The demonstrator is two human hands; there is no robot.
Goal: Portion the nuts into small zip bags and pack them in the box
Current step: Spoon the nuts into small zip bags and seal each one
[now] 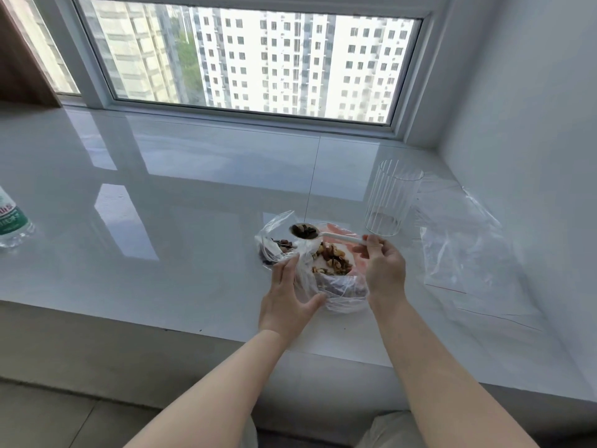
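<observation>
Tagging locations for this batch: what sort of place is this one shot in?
Probably a high-rise flat, at a bay-window ledge used as a worktop: the glossy white sill runs under a wide window facing apartment towers, with a water bottle at its left.

Mixed nuts – brown and tan – sit heaped in a crumpled clear bag just right of the frame's centre; a white spoon holds a dark scoop above a small zip bag – clear, mouth open, nuts inside – to its left
</observation>
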